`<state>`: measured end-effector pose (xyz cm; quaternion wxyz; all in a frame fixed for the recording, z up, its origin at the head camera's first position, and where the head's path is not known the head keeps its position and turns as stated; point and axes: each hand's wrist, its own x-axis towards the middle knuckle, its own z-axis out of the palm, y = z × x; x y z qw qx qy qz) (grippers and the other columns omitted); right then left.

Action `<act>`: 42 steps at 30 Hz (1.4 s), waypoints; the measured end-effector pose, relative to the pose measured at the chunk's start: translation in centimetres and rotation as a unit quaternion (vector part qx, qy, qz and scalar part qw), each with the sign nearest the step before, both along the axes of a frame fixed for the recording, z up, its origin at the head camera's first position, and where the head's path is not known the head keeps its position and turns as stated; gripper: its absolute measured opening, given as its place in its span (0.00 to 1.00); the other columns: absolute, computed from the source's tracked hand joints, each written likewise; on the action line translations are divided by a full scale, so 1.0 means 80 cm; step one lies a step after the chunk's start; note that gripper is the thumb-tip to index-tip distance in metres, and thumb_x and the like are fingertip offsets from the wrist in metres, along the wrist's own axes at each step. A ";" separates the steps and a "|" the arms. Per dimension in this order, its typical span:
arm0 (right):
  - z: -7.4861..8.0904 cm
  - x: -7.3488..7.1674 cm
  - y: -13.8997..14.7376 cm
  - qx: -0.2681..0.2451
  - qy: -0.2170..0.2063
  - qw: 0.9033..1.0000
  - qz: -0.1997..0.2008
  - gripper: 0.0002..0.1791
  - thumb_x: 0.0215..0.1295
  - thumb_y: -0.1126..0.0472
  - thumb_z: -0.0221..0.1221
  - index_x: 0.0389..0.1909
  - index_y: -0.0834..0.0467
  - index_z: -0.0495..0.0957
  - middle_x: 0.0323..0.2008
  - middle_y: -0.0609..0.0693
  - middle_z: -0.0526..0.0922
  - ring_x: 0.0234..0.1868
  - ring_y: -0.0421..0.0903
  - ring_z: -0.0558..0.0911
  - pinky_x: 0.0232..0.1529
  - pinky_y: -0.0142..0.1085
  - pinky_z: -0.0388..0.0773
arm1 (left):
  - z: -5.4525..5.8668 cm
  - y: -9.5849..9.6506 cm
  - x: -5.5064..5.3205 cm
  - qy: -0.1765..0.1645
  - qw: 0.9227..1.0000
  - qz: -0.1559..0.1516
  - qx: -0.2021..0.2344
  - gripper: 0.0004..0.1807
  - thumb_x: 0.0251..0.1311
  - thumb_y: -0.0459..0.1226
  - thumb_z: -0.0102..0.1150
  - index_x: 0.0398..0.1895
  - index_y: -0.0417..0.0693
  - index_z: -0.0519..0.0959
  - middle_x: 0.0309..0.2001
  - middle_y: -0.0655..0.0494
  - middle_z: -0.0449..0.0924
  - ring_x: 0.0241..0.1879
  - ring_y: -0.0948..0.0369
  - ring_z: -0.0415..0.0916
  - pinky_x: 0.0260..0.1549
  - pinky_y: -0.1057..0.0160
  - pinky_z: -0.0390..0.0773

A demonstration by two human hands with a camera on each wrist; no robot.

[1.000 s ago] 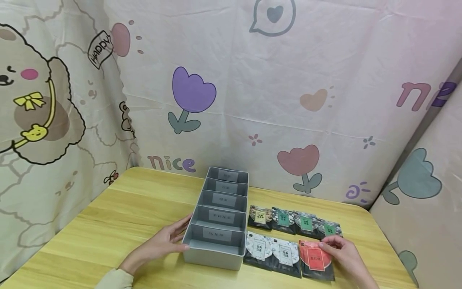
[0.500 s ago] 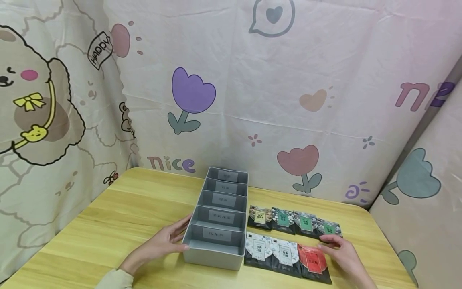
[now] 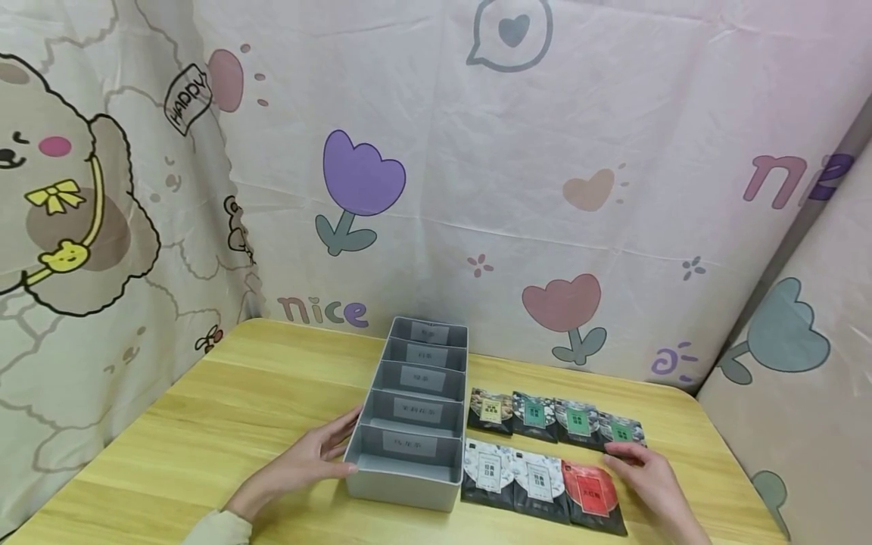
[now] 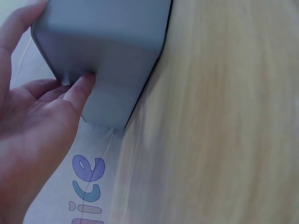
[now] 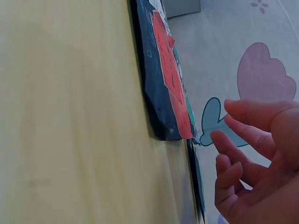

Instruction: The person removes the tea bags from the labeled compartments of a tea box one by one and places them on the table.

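A long grey divided box stands on the table, with paper labels on its compartment walls. My left hand rests at its near left corner; in the left wrist view, a fingertip presses the smooth grey side and the thumb reaches the corner edge. To the box's right lie flat tea packets in two rows. At the front row's right end is a red-and-black tea packet. Just beyond its right edge hovers my right hand, holding nothing; the right wrist view shows its fingers loosely bent and apart from the packet.
Two white-and-black packets lie between the box and the red one. Behind them is a row with a yellow-labelled packet and several green-labelled packets. A printed cloth hangs behind the wooden table.
My right hand has let go of the red packet, which now lies slightly further left, against the white ones. The left hand and the box have stayed put.
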<state>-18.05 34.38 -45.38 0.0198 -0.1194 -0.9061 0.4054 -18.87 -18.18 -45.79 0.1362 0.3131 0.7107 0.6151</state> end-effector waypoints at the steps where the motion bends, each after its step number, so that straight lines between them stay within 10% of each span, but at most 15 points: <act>1: 0.001 -0.001 -0.001 -0.004 -0.007 1.000 0.002 0.19 0.63 0.61 0.63 0.51 0.68 0.79 0.44 0.60 0.81 0.46 0.54 0.75 0.45 0.44 0.77 | 0.000 0.000 0.000 0.000 1.000 0.002 -0.002 0.45 0.62 0.27 0.58 0.73 0.28 0.39 0.72 0.27 0.36 0.69 0.38 0.44 0.61 0.75 0.61; 23: 0.033 -0.021 -0.076 -0.013 0.055 0.993 0.103 0.16 0.66 0.61 0.61 0.51 0.64 0.81 0.47 0.57 0.82 0.46 0.51 0.78 0.42 0.41 0.80 | -0.002 0.001 -0.004 -0.001 1.000 -0.003 0.004 0.45 0.62 0.27 0.58 0.73 0.27 0.40 0.72 0.27 0.37 0.68 0.32 0.40 0.61 0.75 0.62; 42: 0.084 -0.115 -0.140 0.054 0.068 0.954 0.287 0.15 0.69 0.61 0.58 0.52 0.64 0.80 0.48 0.58 0.82 0.46 0.52 0.81 0.45 0.46 0.81 | -0.001 0.001 -0.001 -0.009 1.000 -0.003 0.008 0.45 0.63 0.27 0.58 0.74 0.30 0.40 0.72 0.28 0.36 0.68 0.37 0.43 0.61 0.75 0.62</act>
